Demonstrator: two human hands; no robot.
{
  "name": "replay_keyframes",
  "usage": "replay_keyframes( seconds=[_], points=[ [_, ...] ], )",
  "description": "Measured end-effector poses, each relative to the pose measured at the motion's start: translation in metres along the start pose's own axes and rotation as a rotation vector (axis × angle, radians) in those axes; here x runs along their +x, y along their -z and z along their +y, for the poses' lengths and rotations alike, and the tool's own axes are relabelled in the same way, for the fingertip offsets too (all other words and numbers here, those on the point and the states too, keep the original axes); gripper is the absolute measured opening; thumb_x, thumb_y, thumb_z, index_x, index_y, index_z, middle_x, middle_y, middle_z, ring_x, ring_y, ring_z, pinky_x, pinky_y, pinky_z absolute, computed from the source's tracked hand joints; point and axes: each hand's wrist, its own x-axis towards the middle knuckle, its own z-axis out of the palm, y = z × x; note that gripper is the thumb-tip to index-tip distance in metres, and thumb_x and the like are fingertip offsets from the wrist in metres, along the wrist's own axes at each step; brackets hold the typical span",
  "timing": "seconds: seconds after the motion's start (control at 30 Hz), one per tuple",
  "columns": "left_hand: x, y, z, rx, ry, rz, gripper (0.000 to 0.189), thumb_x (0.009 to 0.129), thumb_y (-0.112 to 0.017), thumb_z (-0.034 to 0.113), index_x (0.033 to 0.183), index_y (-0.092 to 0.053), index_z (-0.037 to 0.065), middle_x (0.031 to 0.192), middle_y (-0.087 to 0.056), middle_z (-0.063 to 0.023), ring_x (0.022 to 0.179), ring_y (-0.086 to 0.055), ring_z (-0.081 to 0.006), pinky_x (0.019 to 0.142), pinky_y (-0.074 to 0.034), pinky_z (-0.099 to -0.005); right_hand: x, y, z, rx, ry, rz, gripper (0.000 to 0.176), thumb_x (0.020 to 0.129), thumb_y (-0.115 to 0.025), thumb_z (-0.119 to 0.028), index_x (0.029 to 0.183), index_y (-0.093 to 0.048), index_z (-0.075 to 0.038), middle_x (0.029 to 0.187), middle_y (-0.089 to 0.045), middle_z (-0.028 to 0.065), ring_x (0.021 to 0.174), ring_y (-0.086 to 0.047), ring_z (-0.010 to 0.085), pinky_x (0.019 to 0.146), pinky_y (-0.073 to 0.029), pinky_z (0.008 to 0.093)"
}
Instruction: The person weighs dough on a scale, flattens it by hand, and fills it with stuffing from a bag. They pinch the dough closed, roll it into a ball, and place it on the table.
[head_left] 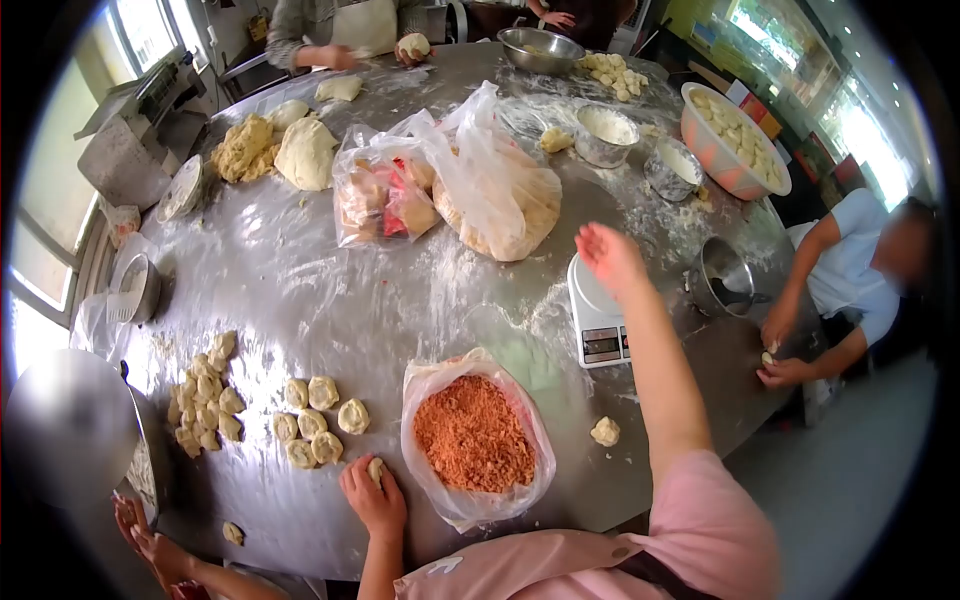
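Observation:
My left hand [374, 505] rests near the table's front edge, its fingers curled around a small dough piece [375, 471]. Just right of it stands an open plastic bag of reddish-orange crumbly filling [474, 432]. Flattened dough rounds [312, 422] lie just beyond the left hand. My right hand [610, 262] is stretched forward above the white kitchen scale [597, 318], covering part of its plate. Its fingers look loosely extended, and I see nothing in them. One small dough lump [605, 431] lies between the filling bag and my right arm.
Plastic bags [500, 190] and large dough pieces [306, 155] sit further back. Several metal bowls [540, 50] and a tub of dough pieces [735, 140] stand around the floury steel table [270, 290]. Co-workers' hands [785, 350] are at the right, left and far edges.

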Motion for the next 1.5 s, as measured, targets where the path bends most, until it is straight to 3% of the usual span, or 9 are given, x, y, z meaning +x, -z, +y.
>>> replay_keyframes(
  seconds=[0.23, 0.3, 0.4, 0.5, 0.7, 0.77, 1.07, 1.37, 1.5],
  points=[
    [-0.005, 0.001, -0.008, -0.09, -0.026, 0.088, 0.027, 0.086, -0.057, 0.001, 0.113, -0.056, 0.003, 0.106, -0.06, -0.018, 0.099, -0.055, -0.0398, 0.087, -0.045, -0.0446, -0.141, 0.027, 0.002, -0.303, 0.104, -0.05, 0.02, 0.092, -0.063, -0.012, 0.11, -0.06, -0.003, 0.1, -0.065, 0.0061, 0.08, -0.06, 0.0117, 0.071, -0.049, 0.0236],
    [-0.006, 0.003, -0.015, -0.118, -0.058, 0.161, 0.024, 0.091, -0.056, 0.002, 0.115, -0.055, 0.003, 0.104, -0.061, -0.0142, 0.096, -0.059, -0.032, 0.085, -0.049, -0.0397, -0.189, 0.007, 0.005, -0.488, 0.08, -0.08, 0.021, 0.092, -0.063, -0.01, 0.111, -0.06, -0.002, 0.1, -0.065, 0.0055, 0.076, -0.058, 0.0087, 0.069, -0.048, 0.0219],
    [-0.008, 0.007, -0.015, -0.99, 0.585, 0.05, 0.023, 0.095, -0.054, 0.006, 0.118, -0.054, 0.005, 0.105, -0.06, -0.0082, 0.096, -0.06, -0.0214, 0.085, -0.051, -0.0333, -0.248, -0.011, 0.029, -1.027, 0.083, -0.313, 0.027, 0.092, -0.062, -0.014, 0.117, -0.059, -0.003, 0.1, -0.066, 0.0061, 0.084, -0.061, 0.0101, 0.072, -0.051, 0.0235],
    [-0.008, 0.028, 0.004, -1.32, 0.75, -0.12, 0.024, 0.098, -0.053, 0.008, 0.122, -0.052, 0.005, 0.107, -0.058, -0.0045, 0.101, -0.059, -0.015, 0.087, -0.051, -0.0292, -0.293, -0.034, 0.058, -1.374, 0.168, -0.599, 0.036, 0.088, -0.067, -0.016, 0.121, -0.058, -0.007, 0.104, -0.066, 0.0116, 0.094, -0.066, 0.019, 0.076, -0.052, 0.0289],
    [-0.009, 0.048, 0.053, -1.74, 0.716, -0.445, 0.037, 0.099, -0.054, 0.025, 0.13, -0.05, 0.004, 0.114, -0.059, -0.0094, 0.107, -0.059, -0.0215, 0.097, -0.048, -0.0347, -0.298, -0.047, 0.145, -1.567, 0.697, -0.629, 0.039, 0.082, -0.072, -0.02, 0.118, -0.06, -0.01, 0.104, -0.061, 0.0149, 0.087, -0.063, 0.0348, 0.074, -0.053, 0.0419],
    [-0.007, 0.046, 0.065, -1.871, 0.822, -0.573, 0.036, 0.1, -0.053, 0.024, 0.13, -0.05, 0.003, 0.114, -0.059, -0.0098, 0.107, -0.059, -0.0215, 0.097, -0.048, -0.0357, -0.299, -0.047, 0.163, -1.649, 0.638, -0.625, 0.032, 0.082, -0.07, -0.018, 0.111, -0.061, -0.009, 0.097, -0.061, 0.0139, 0.084, -0.063, 0.0343, 0.072, -0.052, 0.043],
    [-0.029, 0.03, 0.088, -1.53, 0.931, -0.751, 0.026, 0.101, -0.047, 0.012, 0.124, -0.051, 0.001, 0.11, -0.06, -0.0116, 0.099, -0.064, -0.0226, 0.084, -0.056, -0.0276, -0.339, -0.018, 0.172, -1.554, 0.505, -0.683, 0.011, 0.082, -0.065, -0.012, 0.087, -0.065, -0.002, 0.084, -0.061, 0.0164, 0.072, -0.063, 0.0358, 0.067, -0.052, 0.0453],
    [-0.035, 0.024, 0.079, -1.797, 1.016, -0.619, 0.032, 0.097, -0.048, 0.002, 0.129, -0.048, 0.001, 0.114, -0.058, -0.0121, 0.109, -0.059, -0.0244, 0.096, -0.052, -0.0359, -0.322, -0.016, 0.152, -1.405, 0.587, -0.506, 0.017, 0.083, -0.068, -0.012, 0.099, -0.066, -0.005, 0.093, -0.064, 0.019, 0.078, -0.063, 0.0394, 0.07, -0.051, 0.0447],
    [-0.036, 0.031, 0.083, -1.718, 0.984, -0.633, 0.04, 0.092, -0.047, -0.006, 0.132, -0.046, 0.001, 0.118, -0.056, -0.0133, 0.111, -0.058, -0.0264, 0.096, -0.051, -0.0355, -0.335, -0.017, 0.146, -1.547, 0.625, -0.558, 0.039, 0.08, -0.071, -0.011, 0.117, -0.061, -0.003, 0.108, -0.062, 0.0166, 0.098, -0.061, 0.0366, 0.084, -0.05, 0.0423]
  ],
)
